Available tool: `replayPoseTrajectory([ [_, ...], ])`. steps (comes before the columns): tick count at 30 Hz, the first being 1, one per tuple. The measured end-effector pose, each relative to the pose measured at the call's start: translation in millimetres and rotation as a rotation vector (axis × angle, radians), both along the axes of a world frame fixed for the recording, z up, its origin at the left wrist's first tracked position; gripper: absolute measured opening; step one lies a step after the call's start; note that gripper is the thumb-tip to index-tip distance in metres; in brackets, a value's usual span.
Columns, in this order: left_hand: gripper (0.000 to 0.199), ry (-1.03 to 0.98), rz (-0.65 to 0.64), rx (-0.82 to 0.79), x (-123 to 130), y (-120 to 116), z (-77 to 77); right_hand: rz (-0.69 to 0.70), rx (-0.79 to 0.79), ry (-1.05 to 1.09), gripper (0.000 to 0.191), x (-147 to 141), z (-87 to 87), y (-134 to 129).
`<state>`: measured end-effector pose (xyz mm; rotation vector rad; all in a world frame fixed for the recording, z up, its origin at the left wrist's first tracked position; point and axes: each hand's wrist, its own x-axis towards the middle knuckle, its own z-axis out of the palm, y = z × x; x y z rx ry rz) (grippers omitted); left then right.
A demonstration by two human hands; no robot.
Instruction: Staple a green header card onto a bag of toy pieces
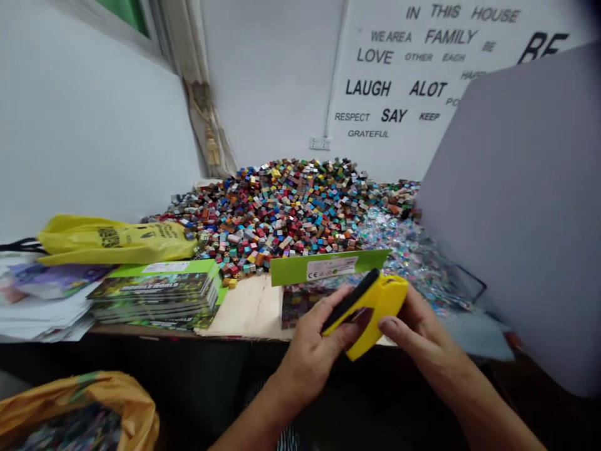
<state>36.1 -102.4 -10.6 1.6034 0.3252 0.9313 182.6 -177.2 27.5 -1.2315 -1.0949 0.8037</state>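
Note:
Both hands are on a yellow and black stapler [385,307], held above the table's front edge. My left hand [307,347] is wrapped round its handle side, fingers over the black strip and thumb at the gap. At the other end, my right hand [425,332] grips the yellow body, its thumb on the near face and its fingers mostly hidden behind. Just beyond the stapler stands a clear pack with a green header card [291,270] bearing a white label. The pack's lower part is partly covered by my left hand.
A large heap of small colourful blocks [291,207] covers the back of the table. Shiny clear packets [399,250] lie at the right beside a grey panel [521,219]. Stacked green-topped cards [154,291], a yellow bag [117,241] and an orange sack [136,401] are at left.

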Motion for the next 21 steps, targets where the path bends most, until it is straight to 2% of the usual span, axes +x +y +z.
replayPoseTrajectory([
  [2,0.05,-0.089,-0.225,-0.404,5.7,-6.0,-1.8,0.097,-0.031,0.019,0.06,15.0,-0.6,-6.8],
  [4,0.055,-0.168,-0.35,-0.654,14.0,-13.5,-2.7,0.147,-0.041,0.044,0.068,28.1,-4.5,-8.6],
  [6,0.057,-0.203,-0.376,-0.786,23.6,-21.2,-3.3,0.227,-0.051,0.114,0.078,36.6,-13.0,-6.6],
  [9,0.06,-0.228,-0.377,-0.882,33.6,-29.3,-5.2,0.316,-0.073,0.225,0.085,40.6,-27.4,-3.3],
  [12,0.065,-0.19,-0.425,-0.905,32.6,-30.4,-8.2,0.287,-0.15,0.238,0.088,41.8,-33.6,-5.1],
  [15,0.073,-0.131,-0.433,-0.862,23.4,-26.6,-7.4,0.35,-0.19,0.197,0.09,47.8,-32.2,-6.7],
  [18,0.08,-0.081,-0.456,-0.763,7.8,-20.8,1.8,0.412,-0.188,0.077,0.072,56.9,-24.4,0.6],
  [19,0.078,-0.055,-0.416,-0.683,0.2,-17.8,6.4,0.385,-0.186,0.031,0.064,59.2,-19.0,5.3],
  [20,0.075,-0.028,-0.317,-0.569,-8.8,-13.6,11.1,0.341,-0.163,-0.003,0.058,60.4,-11.4,10.7],
  [21,0.07,-0.004,-0.154,-0.424,-19.0,-7.9,15.4,0.29,-0.115,-0.018,0.054,60.2,-1.7,16.6],
])
